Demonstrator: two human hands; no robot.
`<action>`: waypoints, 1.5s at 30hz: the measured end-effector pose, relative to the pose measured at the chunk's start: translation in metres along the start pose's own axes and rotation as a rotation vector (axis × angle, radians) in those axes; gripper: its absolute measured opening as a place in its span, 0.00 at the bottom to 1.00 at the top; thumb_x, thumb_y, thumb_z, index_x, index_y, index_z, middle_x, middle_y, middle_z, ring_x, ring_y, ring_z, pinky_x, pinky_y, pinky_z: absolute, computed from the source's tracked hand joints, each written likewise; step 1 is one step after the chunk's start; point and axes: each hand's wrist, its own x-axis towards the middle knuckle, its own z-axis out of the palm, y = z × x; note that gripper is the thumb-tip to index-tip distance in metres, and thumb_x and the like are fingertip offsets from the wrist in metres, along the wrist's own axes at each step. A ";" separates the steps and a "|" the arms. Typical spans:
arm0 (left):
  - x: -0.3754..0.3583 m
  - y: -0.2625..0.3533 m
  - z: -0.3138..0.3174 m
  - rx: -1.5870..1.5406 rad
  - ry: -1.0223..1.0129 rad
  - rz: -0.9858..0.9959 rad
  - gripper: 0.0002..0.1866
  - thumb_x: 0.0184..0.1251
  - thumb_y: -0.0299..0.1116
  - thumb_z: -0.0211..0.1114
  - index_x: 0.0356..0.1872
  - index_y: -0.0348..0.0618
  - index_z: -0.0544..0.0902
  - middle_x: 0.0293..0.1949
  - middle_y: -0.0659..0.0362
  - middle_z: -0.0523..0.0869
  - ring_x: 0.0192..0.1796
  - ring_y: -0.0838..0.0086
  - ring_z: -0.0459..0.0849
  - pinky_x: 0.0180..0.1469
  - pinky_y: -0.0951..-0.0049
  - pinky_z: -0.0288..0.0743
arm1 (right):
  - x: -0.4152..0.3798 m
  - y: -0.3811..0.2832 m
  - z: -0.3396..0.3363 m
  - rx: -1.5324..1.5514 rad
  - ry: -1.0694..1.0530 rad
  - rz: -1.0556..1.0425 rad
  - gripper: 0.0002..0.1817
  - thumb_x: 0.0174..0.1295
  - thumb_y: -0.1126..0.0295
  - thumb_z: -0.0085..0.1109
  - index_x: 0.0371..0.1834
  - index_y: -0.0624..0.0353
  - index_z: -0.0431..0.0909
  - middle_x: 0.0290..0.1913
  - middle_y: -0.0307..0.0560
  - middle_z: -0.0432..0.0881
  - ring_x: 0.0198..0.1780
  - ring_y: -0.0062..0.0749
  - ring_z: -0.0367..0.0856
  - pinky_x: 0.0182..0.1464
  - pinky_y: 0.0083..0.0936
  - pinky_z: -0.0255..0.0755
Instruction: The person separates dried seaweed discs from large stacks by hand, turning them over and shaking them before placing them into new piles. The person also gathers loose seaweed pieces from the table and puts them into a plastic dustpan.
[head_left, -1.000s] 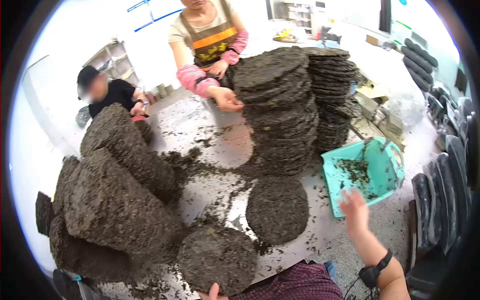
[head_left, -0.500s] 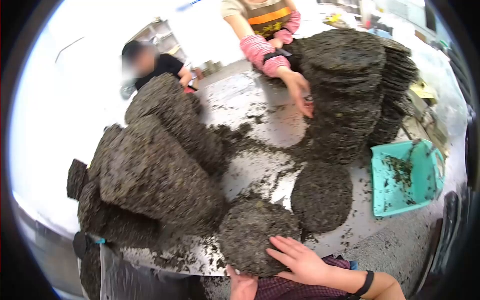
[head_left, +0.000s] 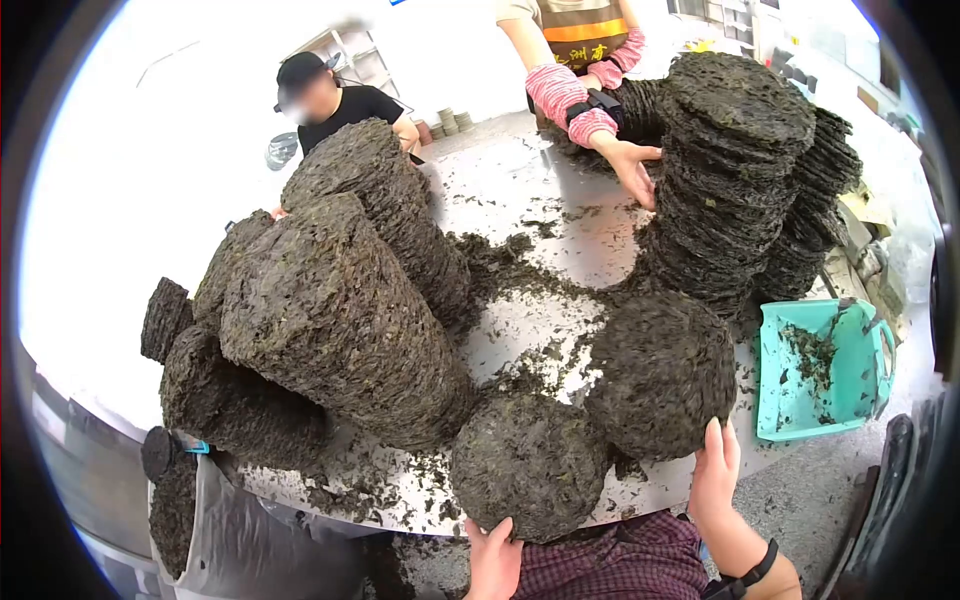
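A round dark seaweed-like sheet lies at the table's near edge, with my left hand gripping its lower rim, thumb on top. To the right, my right hand holds the lower edge of another round dark sheet, which looks slightly blurred. Its fingers are partly hidden under that sheet. The two sheets meet or overlap slightly at their neighbouring edges. Dark crumbs lie on the pale table around them.
Tall stacks of round sheets stand at left and right. A turquoise dustpan with dark scraps is at the right. A co-worker's hand is beside the right stack. Another person in a black cap is at the far left.
My right hand has left the near sheet, moved right and taken hold of the other round sheet, which now appears larger and higher. My left hand stays at the near sheet. The view has shifted.
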 end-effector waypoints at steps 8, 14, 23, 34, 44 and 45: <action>-0.003 -0.001 0.007 0.043 0.094 0.009 0.51 0.62 0.24 0.69 0.79 0.57 0.43 0.74 0.54 0.60 0.75 0.54 0.58 0.75 0.46 0.49 | -0.030 0.000 0.012 -0.841 -0.793 -0.654 0.33 0.53 0.66 0.68 0.63 0.63 0.71 0.66 0.56 0.70 0.68 0.54 0.66 0.68 0.48 0.61; -0.005 -0.001 0.006 0.078 0.050 0.036 0.48 0.62 0.21 0.66 0.78 0.53 0.46 0.71 0.53 0.63 0.73 0.56 0.63 0.75 0.51 0.53 | -0.046 0.034 0.035 -1.104 -1.129 -0.855 0.39 0.61 0.58 0.64 0.74 0.58 0.61 0.77 0.55 0.58 0.77 0.47 0.57 0.76 0.42 0.56; 0.026 -0.011 -0.029 0.094 -0.248 0.136 0.58 0.42 0.13 0.58 0.78 0.58 0.42 0.73 0.46 0.57 0.74 0.50 0.62 0.71 0.42 0.64 | -0.041 0.033 0.027 -1.025 -1.155 -0.810 0.33 0.63 0.56 0.63 0.70 0.55 0.68 0.74 0.51 0.64 0.75 0.46 0.62 0.73 0.42 0.62; 0.010 -0.023 -0.028 0.174 -0.057 0.105 0.45 0.57 0.18 0.60 0.77 0.52 0.51 0.70 0.55 0.67 0.70 0.57 0.66 0.74 0.52 0.56 | 0.086 0.010 0.037 -1.114 -0.446 -0.633 0.07 0.60 0.68 0.66 0.41 0.53 0.85 0.35 0.42 0.81 0.38 0.35 0.83 0.40 0.31 0.78; 0.005 -0.015 -0.022 -0.009 -0.001 0.009 0.41 0.61 0.17 0.59 0.76 0.54 0.57 0.67 0.54 0.71 0.69 0.59 0.69 0.73 0.51 0.58 | 0.107 0.031 0.034 -1.384 -0.565 -0.639 0.04 0.60 0.71 0.63 0.35 0.56 0.78 0.34 0.45 0.79 0.38 0.42 0.84 0.41 0.34 0.78; 0.007 -0.016 -0.024 -0.009 -0.005 0.010 0.41 0.61 0.17 0.59 0.76 0.54 0.57 0.67 0.54 0.71 0.69 0.59 0.69 0.73 0.51 0.58 | 0.105 0.026 0.029 -1.148 -0.574 -0.466 0.04 0.63 0.71 0.61 0.37 0.57 0.77 0.35 0.46 0.80 0.38 0.39 0.84 0.42 0.32 0.78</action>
